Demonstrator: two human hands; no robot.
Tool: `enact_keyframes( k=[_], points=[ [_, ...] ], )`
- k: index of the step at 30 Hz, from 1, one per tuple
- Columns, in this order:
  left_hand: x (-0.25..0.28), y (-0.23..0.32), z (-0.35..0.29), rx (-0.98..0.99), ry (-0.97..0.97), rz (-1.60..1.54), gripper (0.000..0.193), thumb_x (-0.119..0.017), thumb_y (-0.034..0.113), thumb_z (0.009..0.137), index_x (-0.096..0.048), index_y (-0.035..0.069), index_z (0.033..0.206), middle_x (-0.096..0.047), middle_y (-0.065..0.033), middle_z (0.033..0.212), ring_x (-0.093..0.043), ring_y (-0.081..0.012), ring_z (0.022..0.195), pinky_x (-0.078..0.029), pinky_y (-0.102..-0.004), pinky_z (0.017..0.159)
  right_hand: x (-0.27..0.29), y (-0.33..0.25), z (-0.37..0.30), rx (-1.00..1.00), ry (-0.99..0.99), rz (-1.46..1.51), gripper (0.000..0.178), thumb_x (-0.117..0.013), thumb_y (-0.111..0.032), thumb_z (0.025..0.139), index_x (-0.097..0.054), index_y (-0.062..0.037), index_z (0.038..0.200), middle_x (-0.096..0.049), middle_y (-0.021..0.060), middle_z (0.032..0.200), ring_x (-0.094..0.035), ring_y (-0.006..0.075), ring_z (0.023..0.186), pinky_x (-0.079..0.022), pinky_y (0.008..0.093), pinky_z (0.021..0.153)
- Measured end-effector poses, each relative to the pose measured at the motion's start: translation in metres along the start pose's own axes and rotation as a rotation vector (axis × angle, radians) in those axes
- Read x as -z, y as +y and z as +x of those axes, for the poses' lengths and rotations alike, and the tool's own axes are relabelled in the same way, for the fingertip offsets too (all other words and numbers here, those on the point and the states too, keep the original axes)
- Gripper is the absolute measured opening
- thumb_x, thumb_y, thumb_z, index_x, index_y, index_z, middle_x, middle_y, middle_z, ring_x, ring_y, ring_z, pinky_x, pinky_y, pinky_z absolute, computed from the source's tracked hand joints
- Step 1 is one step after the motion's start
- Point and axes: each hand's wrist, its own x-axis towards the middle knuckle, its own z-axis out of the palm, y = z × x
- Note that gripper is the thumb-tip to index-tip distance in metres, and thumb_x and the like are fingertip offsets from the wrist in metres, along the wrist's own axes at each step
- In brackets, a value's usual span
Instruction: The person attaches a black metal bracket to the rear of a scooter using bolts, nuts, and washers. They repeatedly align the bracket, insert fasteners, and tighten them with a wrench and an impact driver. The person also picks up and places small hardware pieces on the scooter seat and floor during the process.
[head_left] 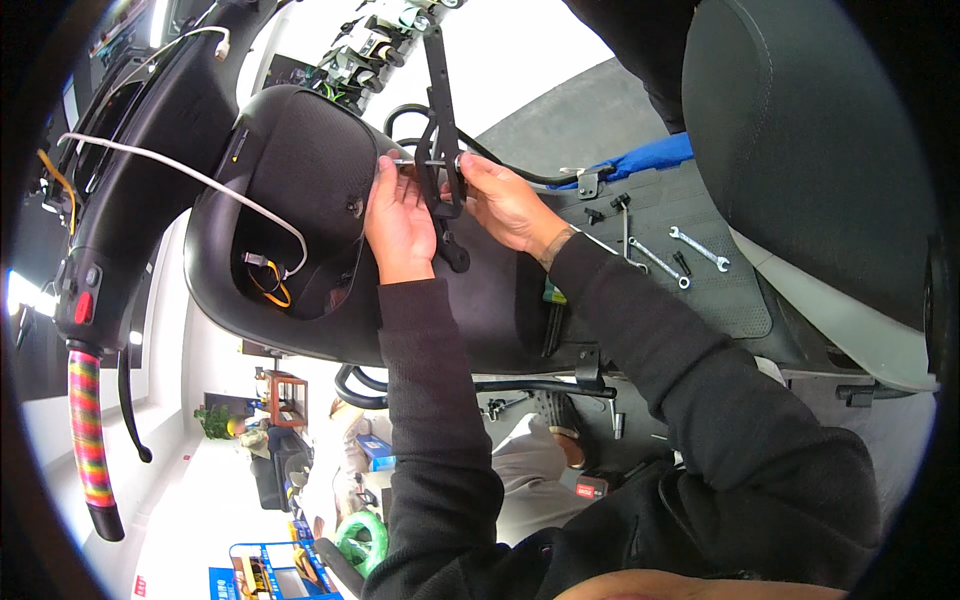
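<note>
A black metal bracket (437,120) with slots and holes stands against the front panel of an electric scooter (480,290). A thin silver bolt (408,162) runs crosswise through it. My left hand (402,222) pinches the bolt's left end between thumb and fingers, palm turned up. From the right side my right hand (508,203) grips the bracket near the bolt's other end, its thumb against a small silver part. Some of its fingers are hidden behind the bracket.
On the scooter's footboard (735,310) lie a combination wrench (700,250), another wrench (660,265), an L-shaped tool (626,225) and black bolts (682,263). The seat (810,150) rises at right. A white cable (200,178) hangs across the open compartment. Black tubes (480,386) run along both sides.
</note>
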Motion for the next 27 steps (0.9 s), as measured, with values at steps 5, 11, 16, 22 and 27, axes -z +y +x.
enact_keyframes(
  k=[5, 11, 16, 22, 27],
  points=[
    [0.001, -0.004, 0.007, 0.076, 0.08, 0.016, 0.021, -0.077, 0.027, 0.098, -0.069, 0.008, 0.102, -0.067, -0.0034, 0.096, -0.063, -0.0176, 0.095, -0.053, -0.033, 0.092, 0.005, 0.005, 0.004, -0.006, 0.063, 0.082, 0.031, -0.056, -0.033, 0.111, -0.07, -0.0064, 0.118, -0.072, 0.0018, 0.109, -0.064, 0.013, 0.098, -0.05, 0.0307, 0.095],
    [-0.001, -0.006, 0.022, 0.18, 0.025, 0.179, 0.029, -0.079, 0.036, 0.097, -0.067, 0.009, 0.098, -0.065, -0.0024, 0.09, -0.06, -0.0156, 0.085, -0.051, -0.0309, 0.082, 0.016, 0.002, 0.002, -0.042, 0.124, 0.037, 0.035, -0.055, -0.035, 0.111, -0.07, -0.0047, 0.12, -0.073, 0.0031, 0.11, -0.066, 0.0127, 0.1, -0.051, 0.0323, 0.096],
    [-0.006, -0.006, 0.031, 0.195, 0.015, 0.241, 0.026, -0.076, 0.033, 0.099, -0.067, 0.009, 0.094, -0.066, -0.004, 0.087, -0.062, -0.0176, 0.079, -0.053, -0.0318, 0.076, 0.023, 0.0, 0.003, -0.038, 0.039, -0.026, 0.039, -0.054, -0.037, 0.111, -0.068, -0.0042, 0.126, -0.072, 0.0029, 0.112, -0.065, 0.0129, 0.1, -0.051, 0.0331, 0.096],
    [-0.011, -0.006, 0.026, 0.24, 0.026, 0.269, 0.023, -0.075, 0.028, 0.1, -0.066, 0.007, 0.095, -0.067, -0.0051, 0.087, -0.063, -0.0183, 0.078, -0.054, -0.0347, 0.067, 0.027, 0.002, 0.004, -0.031, 0.008, -0.039, 0.04, -0.052, -0.037, 0.112, -0.065, -0.0041, 0.13, -0.07, 0.0035, 0.116, -0.064, 0.0136, 0.103, -0.051, 0.0339, 0.097],
    [-0.016, -0.008, 0.029, 0.157, 0.058, 0.237, 0.032, -0.071, 0.031, 0.102, -0.064, 0.001, 0.094, -0.065, -0.0069, 0.081, -0.063, -0.0201, 0.063, -0.055, -0.0359, 0.05, 0.027, 0.005, 0.006, -0.034, 0.023, 0.032, 0.037, -0.052, -0.035, 0.112, -0.064, -0.0038, 0.128, -0.07, 0.0045, 0.112, -0.065, 0.0146, 0.102, -0.052, 0.0346, 0.098]
  ],
)
